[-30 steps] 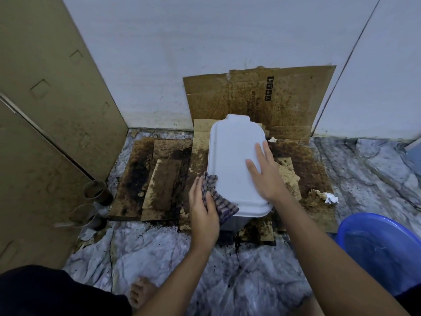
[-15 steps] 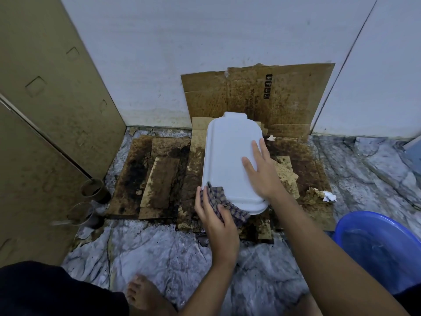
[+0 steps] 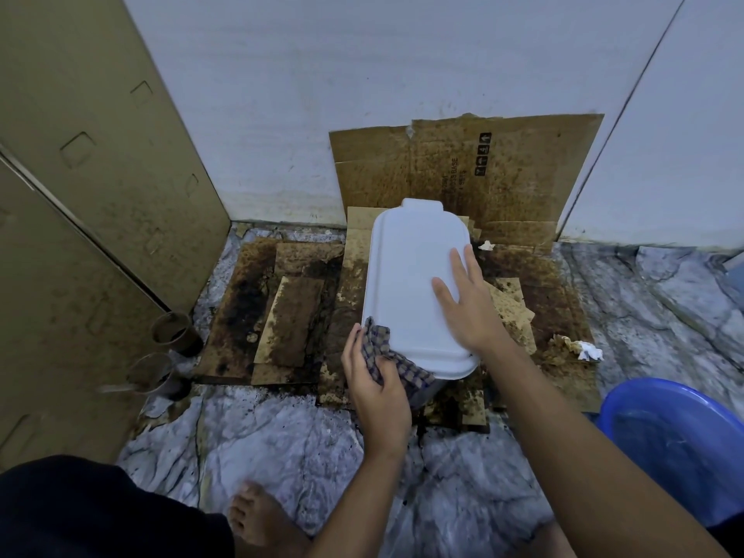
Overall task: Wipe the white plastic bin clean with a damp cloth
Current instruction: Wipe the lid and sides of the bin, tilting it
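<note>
The white plastic bin [image 3: 406, 275] stands on stained cardboard with its lid closed. My right hand [image 3: 469, 306] lies flat on the lid's right side, fingers straight. My left hand [image 3: 372, 380] holds a checked cloth [image 3: 398, 364] against the bin's near left corner, thumb over the cloth. The cloth drapes over the lid's front rim and hides part of the bin's front wall.
Dirty cardboard sheets [image 3: 290, 320] cover the floor around the bin, and one sheet [image 3: 519, 171] leans on the wall behind. A blue basin [image 3: 680, 441] with water sits at the right. Two brown cups [image 3: 175, 334] stand by the door at left. My bare foot [image 3: 261, 517] is near.
My left hand has slid the cloth from the bin's left edge round to the near left corner. My right hand has stayed flat on the lid.
</note>
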`<state>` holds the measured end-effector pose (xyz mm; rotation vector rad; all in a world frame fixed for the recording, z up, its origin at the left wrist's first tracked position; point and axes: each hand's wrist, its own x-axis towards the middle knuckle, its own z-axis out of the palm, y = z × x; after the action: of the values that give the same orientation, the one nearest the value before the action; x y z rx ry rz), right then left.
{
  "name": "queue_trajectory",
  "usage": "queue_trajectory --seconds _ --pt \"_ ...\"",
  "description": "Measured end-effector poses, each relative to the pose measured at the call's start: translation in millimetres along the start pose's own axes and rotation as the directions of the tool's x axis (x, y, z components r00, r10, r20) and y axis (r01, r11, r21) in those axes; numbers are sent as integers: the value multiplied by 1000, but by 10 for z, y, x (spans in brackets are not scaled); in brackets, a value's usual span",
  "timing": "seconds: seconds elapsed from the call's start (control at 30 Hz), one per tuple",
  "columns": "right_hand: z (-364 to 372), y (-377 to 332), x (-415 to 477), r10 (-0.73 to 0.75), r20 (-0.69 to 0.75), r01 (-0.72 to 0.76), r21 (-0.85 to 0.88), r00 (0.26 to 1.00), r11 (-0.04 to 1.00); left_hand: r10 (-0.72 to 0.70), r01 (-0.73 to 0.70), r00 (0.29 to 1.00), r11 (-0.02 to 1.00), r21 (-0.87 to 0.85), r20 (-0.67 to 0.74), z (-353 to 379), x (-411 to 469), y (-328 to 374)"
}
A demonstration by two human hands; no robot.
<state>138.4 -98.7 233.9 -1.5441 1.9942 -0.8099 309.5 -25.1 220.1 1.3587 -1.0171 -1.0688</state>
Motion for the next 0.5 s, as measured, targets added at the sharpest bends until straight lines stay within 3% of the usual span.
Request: queue_trajectory --seconds 0.3,0.5 --pt "-54 13 -33 7 3 -7 22 1000 1000 -11 9 981 1000 8 193 -173 235 32" --pt "-163 97 -81 9 8 -10 45 1000 999 -78 46 903 995 84 422 -222 638 94"
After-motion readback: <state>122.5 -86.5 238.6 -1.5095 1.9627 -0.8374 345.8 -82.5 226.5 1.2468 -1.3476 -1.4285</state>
